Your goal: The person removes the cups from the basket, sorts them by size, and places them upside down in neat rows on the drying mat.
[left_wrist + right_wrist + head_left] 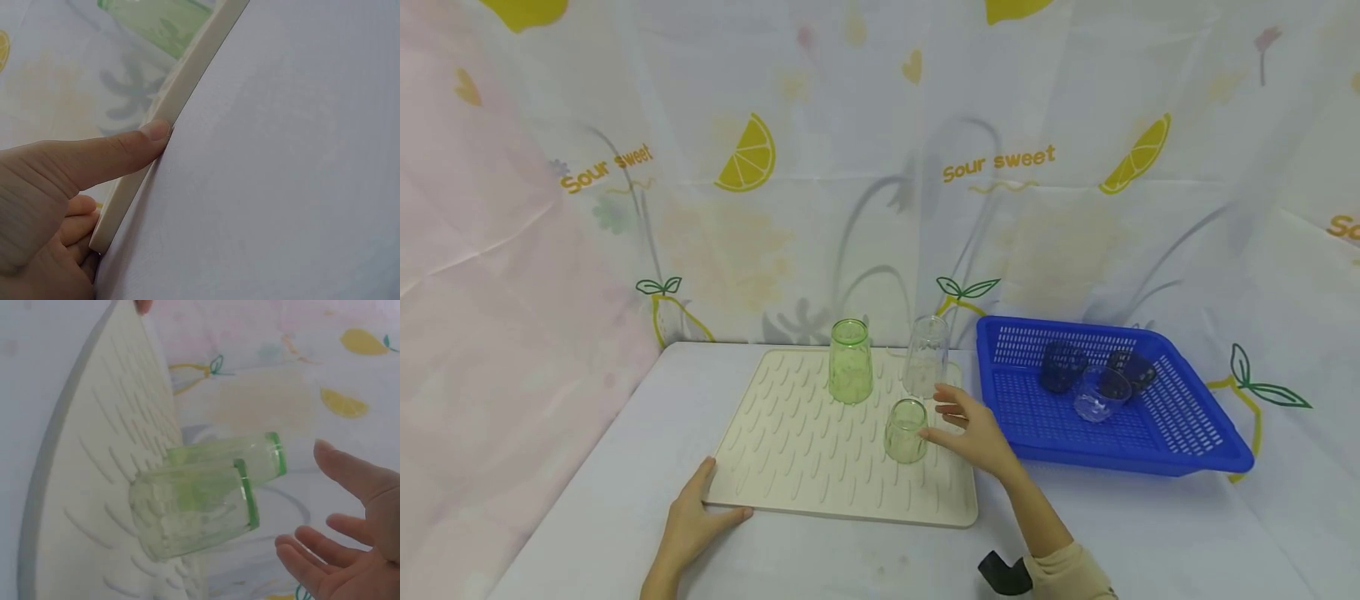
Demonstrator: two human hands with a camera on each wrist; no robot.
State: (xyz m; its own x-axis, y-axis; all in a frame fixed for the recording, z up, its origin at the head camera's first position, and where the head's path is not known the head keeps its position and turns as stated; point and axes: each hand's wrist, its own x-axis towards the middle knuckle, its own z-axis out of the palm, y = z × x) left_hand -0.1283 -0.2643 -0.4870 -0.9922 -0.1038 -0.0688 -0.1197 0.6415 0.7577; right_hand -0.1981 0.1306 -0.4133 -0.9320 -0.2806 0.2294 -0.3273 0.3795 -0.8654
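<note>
At the near left corner of a cream ridged drying mat (790, 450), my left hand (691, 517) grips the edge. Its thumb lies along the front side in the left wrist view and its fingers curl by the left side. My right hand (970, 433) is beside a short light-green glass (906, 442), fingers spread and relaxed. The right wrist view has a gap between this hand (362, 531) and the glass's green rim. A tall green glass (850, 371) stands farther back on the mat, and a tall clear glass (927, 354) is behind the short one.
Right of the mat sits a blue plastic basket (1112, 460), holding dark glasses (1063, 368) and a small clear glass (1101, 396). A printed lemon cloth (850, 233) hangs behind the white table. A black strap-like piece (1003, 577) shows by the right sleeve.
</note>
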